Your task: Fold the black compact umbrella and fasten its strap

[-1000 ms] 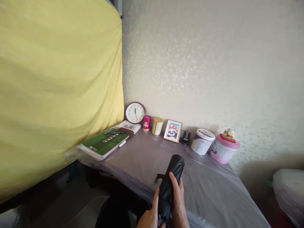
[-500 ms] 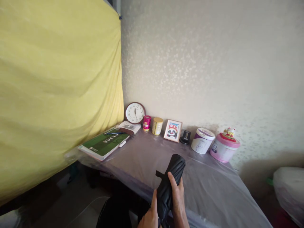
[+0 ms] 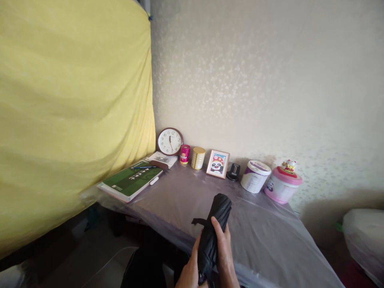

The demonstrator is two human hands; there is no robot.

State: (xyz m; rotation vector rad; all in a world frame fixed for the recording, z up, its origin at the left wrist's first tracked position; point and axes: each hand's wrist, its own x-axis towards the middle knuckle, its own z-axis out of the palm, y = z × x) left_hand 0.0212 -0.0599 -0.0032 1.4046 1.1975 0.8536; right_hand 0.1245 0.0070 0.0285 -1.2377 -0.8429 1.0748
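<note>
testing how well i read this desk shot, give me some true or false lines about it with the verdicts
1. Both hands, left and right, are on the black umbrella. True.
2. The picture frame lies face down. False: it stands upright, its panda picture showing.
3. The wall clock stands behind the pink can, by the wall. True.
4. The umbrella's strap is fastened around it. False: it sticks out loose.
5. A figurine sits on the pink-lidded tub. True.
</note>
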